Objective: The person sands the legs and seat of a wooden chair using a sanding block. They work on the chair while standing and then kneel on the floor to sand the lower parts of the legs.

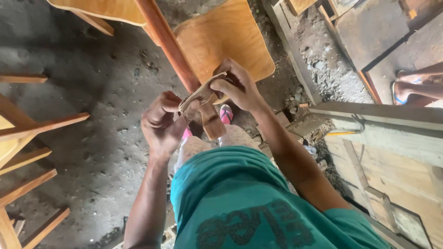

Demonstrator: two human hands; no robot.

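Both hands meet over a folded sheet of sandpaper [201,93] — a thin tan strip held just in front of the reddish-brown wooden rail [171,48] that runs slantwise down the middle of the view. The left hand [162,123] is curled closed on the strip's lower left end, thumb pressed along it. The right hand [237,86] pinches the upper right end from above, fingers bent tight over the edge. The sandpaper lies against the rail's lower end, where a short darker wooden block [212,121] hangs below it.

Behind the rail, up and to its right, sits a curved plywood chair seat [226,39], pale orange. Below the rail's end a pink sandal [226,114] shows on the dusty concrete floor [101,92]. Left of the rail, well apart from it, stand bare wooden chair frames [27,152]. Right of the rail lies a grey timber plank [383,115] with a bent metal hook — beyond it, another person's feet [415,85].
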